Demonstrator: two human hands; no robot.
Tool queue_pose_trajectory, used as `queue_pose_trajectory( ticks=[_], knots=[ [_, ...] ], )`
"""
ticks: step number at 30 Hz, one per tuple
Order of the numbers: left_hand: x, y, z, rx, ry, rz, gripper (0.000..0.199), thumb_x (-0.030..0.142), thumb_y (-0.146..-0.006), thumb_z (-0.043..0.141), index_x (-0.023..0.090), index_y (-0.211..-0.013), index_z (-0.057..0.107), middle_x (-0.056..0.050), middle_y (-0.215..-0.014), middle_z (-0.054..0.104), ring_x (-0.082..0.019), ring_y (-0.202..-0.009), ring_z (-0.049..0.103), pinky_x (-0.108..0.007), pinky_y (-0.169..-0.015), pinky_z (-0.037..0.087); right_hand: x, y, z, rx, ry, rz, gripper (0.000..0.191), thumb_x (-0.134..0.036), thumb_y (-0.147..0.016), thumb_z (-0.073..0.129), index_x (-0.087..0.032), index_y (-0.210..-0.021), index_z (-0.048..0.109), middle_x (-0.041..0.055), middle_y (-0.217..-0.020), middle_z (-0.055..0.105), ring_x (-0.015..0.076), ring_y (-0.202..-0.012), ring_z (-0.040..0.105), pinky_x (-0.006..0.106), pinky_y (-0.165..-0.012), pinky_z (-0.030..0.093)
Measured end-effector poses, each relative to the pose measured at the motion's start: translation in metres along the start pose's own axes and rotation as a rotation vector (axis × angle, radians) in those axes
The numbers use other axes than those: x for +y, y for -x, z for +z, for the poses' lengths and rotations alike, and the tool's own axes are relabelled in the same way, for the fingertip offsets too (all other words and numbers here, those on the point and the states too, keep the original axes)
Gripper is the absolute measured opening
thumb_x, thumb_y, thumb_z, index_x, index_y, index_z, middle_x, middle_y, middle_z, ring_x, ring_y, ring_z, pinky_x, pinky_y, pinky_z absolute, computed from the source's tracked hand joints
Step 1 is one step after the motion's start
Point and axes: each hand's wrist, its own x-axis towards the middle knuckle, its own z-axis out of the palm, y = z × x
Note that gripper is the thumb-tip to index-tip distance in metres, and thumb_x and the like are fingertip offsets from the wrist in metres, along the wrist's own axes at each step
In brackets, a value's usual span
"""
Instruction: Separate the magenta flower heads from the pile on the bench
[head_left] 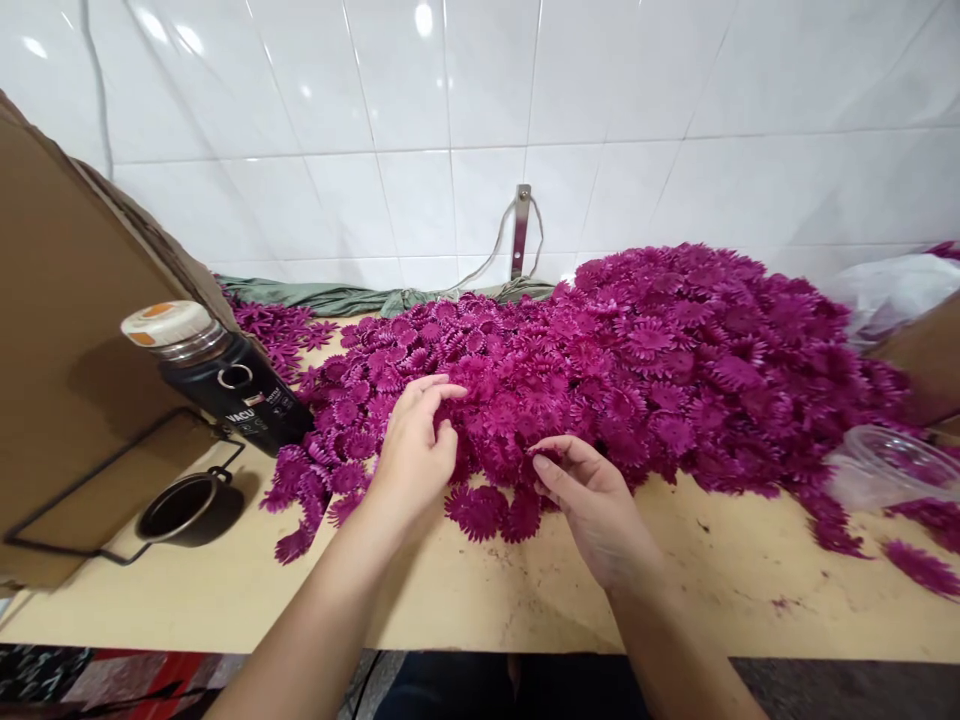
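Note:
A large heap of purple artificial flower heads [675, 370] spreads over the table, with toothed petals and cupped centres. My left hand [421, 435] hovers at the near side of the heap, index finger stretched out and thumb apart, and I see nothing in it. In my right hand [592, 500], thumb and index finger pinch the edge of a purple flower head [546, 453], mostly hidden by the fingers. Between my hands, a few flower heads [480, 512] lie at the heap's front edge.
At left stand a black vacuum bottle [232, 385], a dark metal cup [187, 508] and a cardboard box [82, 330]. A clear plastic tub [900, 465] sits at right. Green cloth [315, 297] runs along the white tiled wall [405, 90]. Small purple scraps dot the table [697, 590].

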Motion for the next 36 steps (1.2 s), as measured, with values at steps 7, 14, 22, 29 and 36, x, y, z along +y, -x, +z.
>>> queue_pose_trajectory(
  ticks=[7, 14, 22, 29, 36],
  knots=[
    [0.028, 0.027, 0.016, -0.188, 0.062, 0.147, 0.013, 0.021, -0.082, 0.053, 0.022, -0.087, 0.064, -0.003, -0.091, 0.067, -0.019, -0.089, 0.06, -0.035, -0.083, 0.046, 0.004, 0.0, 0.005, 0.065, 0.065, -0.065, 0.037, -0.05, -0.056, 0.074, -0.018, -0.062, 0.056, -0.003, -0.058, 0.05, 0.0109, -0.056, 0.041, 0.025, -0.053, 0.036],
    [0.031, 0.023, 0.027, -0.299, 0.196, -0.024, 0.01, 0.019, -0.077, 0.058, 0.022, -0.08, 0.067, -0.001, -0.083, 0.068, -0.017, -0.081, 0.062, -0.03, -0.076, 0.048, 0.007, -0.003, 0.005, 0.041, 0.074, -0.048, 0.045, -0.058, -0.062, 0.068, -0.018, -0.055, 0.049, -0.0057, -0.053, 0.037, 0.0081, -0.051, 0.031, 0.023, -0.047, 0.028],
    [0.021, 0.01, 0.028, -0.048, 0.169, -0.122, 0.012, 0.016, -0.077, 0.05, 0.018, -0.066, 0.056, 0.001, -0.064, 0.061, -0.014, -0.062, 0.055, -0.026, -0.062, 0.043, 0.002, 0.013, 0.009, -0.029, -0.017, -0.026, 0.029, -0.041, -0.059, 0.074, -0.018, -0.067, 0.058, -0.0042, -0.059, 0.048, 0.0088, -0.055, 0.04, 0.021, -0.051, 0.036],
    [0.024, -0.002, 0.023, 0.016, 0.214, -0.162, 0.009, 0.015, -0.073, 0.052, 0.018, -0.065, 0.054, 0.002, -0.062, 0.057, -0.013, -0.061, 0.053, -0.024, -0.062, 0.041, -0.001, 0.016, 0.013, -0.035, -0.01, -0.077, 0.017, -0.031, -0.067, 0.068, -0.019, -0.065, 0.056, -0.0044, -0.059, 0.045, 0.0086, -0.055, 0.036, 0.02, -0.051, 0.034],
    [-0.007, -0.025, -0.003, 0.282, -0.021, -0.177, 0.004, 0.017, -0.076, 0.047, 0.019, -0.073, 0.049, 0.003, -0.064, 0.049, -0.014, -0.06, 0.05, -0.028, -0.063, 0.043, 0.004, 0.024, -0.011, -0.075, 0.01, -0.123, 0.017, -0.034, -0.072, 0.067, -0.02, -0.066, 0.058, -0.0031, -0.062, 0.044, 0.0103, -0.058, 0.039, 0.022, -0.053, 0.037]
  ],
)
